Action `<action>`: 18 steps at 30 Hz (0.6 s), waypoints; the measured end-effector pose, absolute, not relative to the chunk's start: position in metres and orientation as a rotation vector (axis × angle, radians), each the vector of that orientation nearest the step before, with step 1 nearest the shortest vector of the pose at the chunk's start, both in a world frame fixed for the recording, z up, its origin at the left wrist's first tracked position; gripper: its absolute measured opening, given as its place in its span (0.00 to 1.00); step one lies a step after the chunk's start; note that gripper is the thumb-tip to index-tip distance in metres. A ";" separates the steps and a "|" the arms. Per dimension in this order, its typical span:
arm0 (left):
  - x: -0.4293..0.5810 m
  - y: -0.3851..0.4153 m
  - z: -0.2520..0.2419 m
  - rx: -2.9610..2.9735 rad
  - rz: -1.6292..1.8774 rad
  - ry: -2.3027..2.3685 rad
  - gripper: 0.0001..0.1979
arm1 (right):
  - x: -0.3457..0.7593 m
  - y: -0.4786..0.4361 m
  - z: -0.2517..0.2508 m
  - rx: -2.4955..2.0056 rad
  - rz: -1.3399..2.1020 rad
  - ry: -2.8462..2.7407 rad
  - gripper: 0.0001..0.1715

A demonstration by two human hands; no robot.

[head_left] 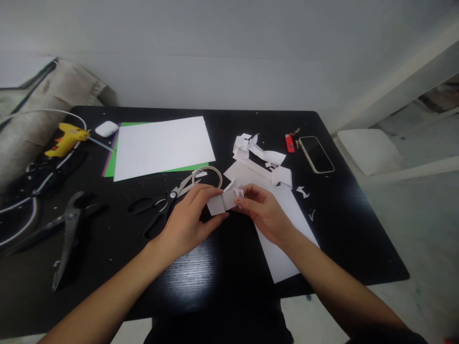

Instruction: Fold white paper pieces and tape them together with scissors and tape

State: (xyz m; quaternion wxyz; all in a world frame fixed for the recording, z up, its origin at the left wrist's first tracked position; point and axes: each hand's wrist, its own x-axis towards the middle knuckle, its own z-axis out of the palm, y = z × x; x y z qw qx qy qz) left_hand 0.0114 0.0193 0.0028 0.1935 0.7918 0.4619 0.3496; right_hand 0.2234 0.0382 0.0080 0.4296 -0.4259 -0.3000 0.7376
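A small folded piece of white paper (pixel 219 203) is held between both hands above the black table. My left hand (pixel 190 215) pinches its left end between thumb and fingers. On its right end, the fingertips of my right hand (pixel 263 210) are closed. Black-handled scissors (pixel 172 196) lie partly behind my left hand, blades spread apart. A roll of tape (pixel 219 176) sits just beyond that hand, touching or overlapping the blades. Under my right forearm lies a white sheet (pixel 289 215). Crumpled paper scraps (pixel 265 155) are heaped at its far end.
White and green sheets (pixel 163 148) are stacked at the back left. Further left are a yellow glue gun (pixel 68 139), a white case (pixel 106 128), cables and pliers (pixel 71 222). A red lighter (pixel 289 143) and a phone (pixel 316 154) lie at the right.
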 end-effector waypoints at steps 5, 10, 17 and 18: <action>0.011 0.021 0.002 2.220 1.023 1.256 0.20 | 0.224 0.039 0.009 -1.073 1.803 -0.776 0.16; 0.010 0.023 0.005 2.199 1.038 1.254 0.19 | 0.225 0.039 0.009 -1.072 1.791 -0.774 0.16; 0.010 0.023 0.006 2.101 1.028 1.282 0.18 | 0.226 0.038 0.006 -1.071 1.752 -0.851 0.19; 0.009 0.024 0.006 2.089 1.031 1.277 0.19 | 0.226 0.037 0.006 -1.072 1.752 -0.852 0.20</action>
